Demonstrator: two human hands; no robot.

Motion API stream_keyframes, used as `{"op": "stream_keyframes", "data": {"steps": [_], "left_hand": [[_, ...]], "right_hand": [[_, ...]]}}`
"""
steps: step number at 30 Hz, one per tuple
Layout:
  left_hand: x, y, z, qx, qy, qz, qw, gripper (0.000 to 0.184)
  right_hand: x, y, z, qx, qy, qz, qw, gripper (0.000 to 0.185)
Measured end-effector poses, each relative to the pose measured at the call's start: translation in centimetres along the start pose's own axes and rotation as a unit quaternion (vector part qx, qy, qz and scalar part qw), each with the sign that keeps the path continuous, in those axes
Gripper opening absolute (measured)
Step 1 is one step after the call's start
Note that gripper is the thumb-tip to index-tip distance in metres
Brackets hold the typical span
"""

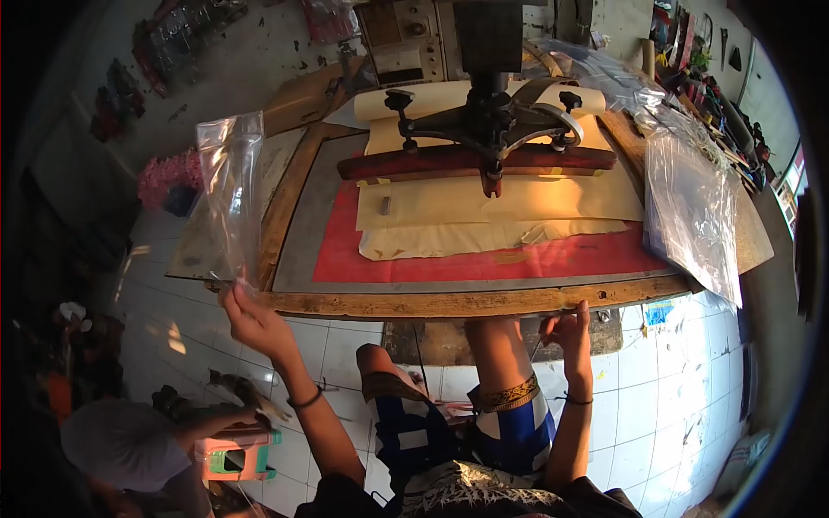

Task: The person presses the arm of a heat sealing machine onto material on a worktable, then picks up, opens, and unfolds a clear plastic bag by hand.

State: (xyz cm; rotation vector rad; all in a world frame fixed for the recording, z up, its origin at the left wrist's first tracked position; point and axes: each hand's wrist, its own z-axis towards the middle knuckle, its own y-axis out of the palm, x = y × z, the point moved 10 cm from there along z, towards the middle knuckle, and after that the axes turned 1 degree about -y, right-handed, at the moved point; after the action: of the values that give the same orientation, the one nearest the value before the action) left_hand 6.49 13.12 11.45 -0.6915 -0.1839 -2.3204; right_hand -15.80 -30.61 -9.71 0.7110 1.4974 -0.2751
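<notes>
My left hand [253, 321] pinches the lower end of a clear plastic sheet [231, 190], which stands up over the left side of the wooden frame [414, 302]. My right hand [570, 332] is at the frame's front edge, fingers partly curled with one finger pointing up; nothing shows in it. Inside the frame are a red surface [345, 250] and yellowish sheets [518, 203]. A dark metal clamp with a long red bar [432, 162] lies across them.
Clear plastic sheets [691, 207] lie at the right end of the table. At lower left, a person in a grey cap [125, 445] is beside a pink and green stool [237, 453]. A machine with dials [401, 43] stands behind the frame.
</notes>
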Motion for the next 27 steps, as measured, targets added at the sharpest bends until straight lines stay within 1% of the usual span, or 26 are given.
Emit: {"op": "stream_keyframes", "data": {"steps": [1,2,3,5,6,9,10,11,12,13,15,17,18,21,22,25,26,27], "left_hand": [[0.8,-1.5,-0.6,0.017,0.004,-0.008,1.0,0.026],[1.4,-3.0,-1.3,0.034,0.008,-0.016,0.999,0.027],[1.9,-4.3,-2.0,0.051,0.011,-0.025,0.998,0.027],[3.2,-6.4,-3.0,0.07,0.05,-0.02,0.996,0.025],[3.8,-7.3,-3.5,0.079,0.07,-0.016,0.994,0.025],[6.4,-8.2,-5.2,0.028,0.125,-0.05,0.99,0.027],[6.8,-9.0,-7.0,0.02,0.153,-0.044,0.987,0.026],[7.3,-9.3,-8.7,0.012,0.181,-0.039,0.983,0.026],[9.4,-8.3,-9.0,-0.067,0.194,-0.136,0.969,0.024],[11.6,-7.4,-9.5,-0.143,0.204,-0.232,0.94,0.022],[13.1,-6.4,-12.5,-0.278,0.234,-0.198,0.91,0.023],[14.1,-5.9,-15.1,-0.362,0.249,-0.18,0.88,0.02],[13.7,-5.5,-16.3,-0.399,0.221,-0.182,0.871,0.028],[13.7,-5.2,-17.7,-0.435,0.207,-0.14,0.865,0.024],[12.6,-5.3,-18.7,-0.438,0.231,-0.121,0.861,0.034],[10.3,-6.4,-16.9,-0.298,0.11,-0.063,0.946,0.057],[7.7,-6.5,-18.0,-0.272,-0.005,-0.108,0.956,0.082],[6.3,-5.9,-18.8,-0.251,-0.148,-0.206,0.934,0.085]], "right_hand": [[-0.6,1.2,-0.6,-0.044,0.037,-0.025,0.998,0.072],[-1.5,1.5,-1.4,-0.015,0.056,-0.078,0.995,0.074],[-2.7,2.9,-1.9,-0.039,0.036,-0.111,0.992,0.072],[-4.3,5.1,-2.9,-0.087,-0.001,-0.176,0.98,0.068],[-5.6,6.4,-3.3,-0.126,-0.031,-0.141,0.981,0.063],[-8.1,8.7,-3.8,-0.127,-0.06,0.013,0.99,0.059],[-7.8,9.1,-3.3,-0.149,-0.059,0.028,0.987,0.071],[-7.9,9.3,-3.1,-0.146,-0.053,0.058,0.986,0.076],[-8.3,9.7,-2.7,-0.143,-0.048,0.088,0.985,0.081],[-8.8,9.9,-2.3,-0.139,-0.043,0.117,0.982,0.086],[-10.1,10.3,-1.9,-0.17,-0.045,0.114,0.978,0.095],[-10.6,9.8,-1.9,-0.197,-0.04,0.112,0.973,0.106],[-10.5,9.1,-1.9,-0.196,-0.043,0.145,0.969,0.098],[-9.9,7.1,-1.8,-0.134,-0.05,-0.02,0.99,0.084],[-10.4,7.0,-2.4,-0.115,-0.045,-0.02,0.992,0.064],[-9.5,4.4,-3.6,-0.042,-0.075,-0.056,0.995,0.048],[-9.3,3.6,-4.5,-0.011,-0.103,-0.019,0.994,0.039],[-8.6,2.9,-5.6,0.024,-0.117,0.025,0.992,0.036]]}}
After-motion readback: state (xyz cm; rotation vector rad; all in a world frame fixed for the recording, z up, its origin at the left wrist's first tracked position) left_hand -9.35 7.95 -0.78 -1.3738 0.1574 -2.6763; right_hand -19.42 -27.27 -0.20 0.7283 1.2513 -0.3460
